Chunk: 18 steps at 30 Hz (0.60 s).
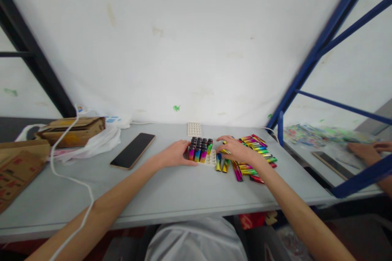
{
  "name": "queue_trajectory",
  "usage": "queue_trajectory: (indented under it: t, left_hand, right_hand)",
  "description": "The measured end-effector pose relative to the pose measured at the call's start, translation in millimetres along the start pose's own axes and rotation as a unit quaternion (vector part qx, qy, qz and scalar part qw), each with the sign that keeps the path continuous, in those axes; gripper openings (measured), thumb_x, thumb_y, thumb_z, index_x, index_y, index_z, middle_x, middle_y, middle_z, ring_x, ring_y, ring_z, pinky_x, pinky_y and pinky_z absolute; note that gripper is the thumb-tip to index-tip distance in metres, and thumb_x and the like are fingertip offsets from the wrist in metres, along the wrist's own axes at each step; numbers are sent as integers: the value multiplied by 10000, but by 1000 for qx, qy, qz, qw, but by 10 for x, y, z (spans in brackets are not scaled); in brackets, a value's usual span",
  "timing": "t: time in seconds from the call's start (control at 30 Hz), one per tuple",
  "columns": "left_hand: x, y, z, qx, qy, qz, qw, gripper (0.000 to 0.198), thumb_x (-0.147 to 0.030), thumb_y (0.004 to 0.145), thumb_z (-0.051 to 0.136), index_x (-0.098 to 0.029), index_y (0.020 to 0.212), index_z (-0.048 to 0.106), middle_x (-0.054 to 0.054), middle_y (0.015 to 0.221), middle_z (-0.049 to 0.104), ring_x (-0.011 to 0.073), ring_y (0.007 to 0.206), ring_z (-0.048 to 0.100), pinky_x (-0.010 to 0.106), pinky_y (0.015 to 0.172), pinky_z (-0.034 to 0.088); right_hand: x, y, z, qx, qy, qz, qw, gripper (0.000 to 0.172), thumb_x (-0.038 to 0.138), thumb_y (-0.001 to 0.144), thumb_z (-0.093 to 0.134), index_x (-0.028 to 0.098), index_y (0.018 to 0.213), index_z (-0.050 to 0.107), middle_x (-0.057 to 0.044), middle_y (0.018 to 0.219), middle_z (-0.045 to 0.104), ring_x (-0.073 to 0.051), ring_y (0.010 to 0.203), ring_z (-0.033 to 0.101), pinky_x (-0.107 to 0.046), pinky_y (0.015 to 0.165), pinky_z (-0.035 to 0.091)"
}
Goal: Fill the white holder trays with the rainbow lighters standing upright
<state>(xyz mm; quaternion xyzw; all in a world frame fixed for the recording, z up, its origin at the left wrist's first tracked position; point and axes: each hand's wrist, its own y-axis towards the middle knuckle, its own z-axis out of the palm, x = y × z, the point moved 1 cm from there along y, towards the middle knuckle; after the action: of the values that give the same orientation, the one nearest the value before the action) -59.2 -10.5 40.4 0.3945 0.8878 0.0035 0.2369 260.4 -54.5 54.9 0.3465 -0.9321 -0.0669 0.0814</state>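
Observation:
A white holed tray (211,160) lies on the grey table (171,191) and holds several upright rainbow-coloured lighters (200,149). My left hand (174,154) rests against the tray's left side, fingers curled on its edge. My right hand (237,149) hovers over a loose pile of rainbow lighters (259,151) lying flat to the right of the tray, and pinches one of them (225,151) between its fingers. Two more lighters (222,163) lie just in front of the tray.
A spare white tray (194,129) lies behind. A black phone (133,151) lies to the left, with a white cable (70,179), a plastic bag and cardboard boxes (73,129). Blue frame bars (306,69) stand at right; another person's hands (367,151) work beyond.

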Motion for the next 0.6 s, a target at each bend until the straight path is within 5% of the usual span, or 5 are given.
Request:
queue_trajectory:
  t: [0.33,0.5,0.6]
  left_hand:
    - [-3,-4,2,9,12,-8,1000,676,-749,726,816,-185,1078,697,142,1121,777,377,1039,730,430,942,566]
    - [-26,-8,-6,19,19,-12,1000,671,-722,751,812,-176,1124,694,148,1145,773,369,1065,722,429,962,558]
    - [-27,-10,-13,19,16,-12,1000,654,-711,750,819,-185,1118,696,137,1135,775,362,1052,726,415,948,559]
  right_hand:
    - [-26,-65,-211,66,40,5,997,180,195,895,832,258,1063,833,-126,1401,675,-342,1329,624,-506,1164,485]
    - [-24,-51,-154,92,83,2,992,348,239,917,821,246,1264,800,-136,1451,642,-311,1361,608,-453,1188,460]
    - [20,11,-143,98,78,-16,992,283,208,904,825,253,1183,829,-124,1448,646,-307,1356,614,-436,1192,453]
